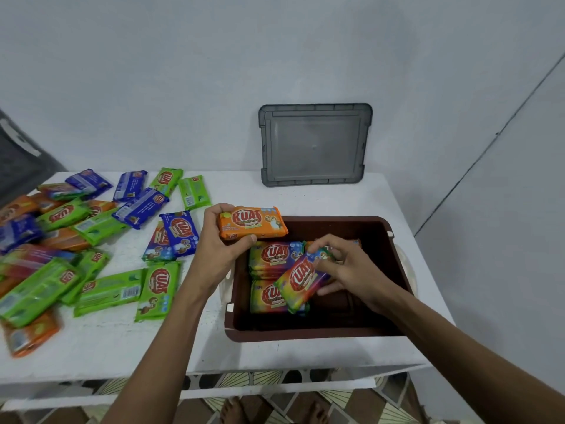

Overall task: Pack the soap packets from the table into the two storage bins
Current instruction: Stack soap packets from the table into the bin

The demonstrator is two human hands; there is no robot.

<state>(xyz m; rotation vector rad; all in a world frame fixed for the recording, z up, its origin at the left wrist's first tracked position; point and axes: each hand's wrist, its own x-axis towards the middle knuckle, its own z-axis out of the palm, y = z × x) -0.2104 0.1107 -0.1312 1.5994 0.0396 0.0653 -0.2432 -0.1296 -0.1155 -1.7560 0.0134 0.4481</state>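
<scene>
Fingers of left hand (214, 240) grip orange packet (260, 224); right hand (351, 267) pinches tilted rainbow packet (301, 280) in bin (305, 335).

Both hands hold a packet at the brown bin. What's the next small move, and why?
Probably lower the rainbow packet in the right hand flat onto the rainbow stack beneath it and let go: it hangs tilted inside the bin, right over that stack. The left hand holds an orange packet at the bin's far rim, which could follow.
</scene>
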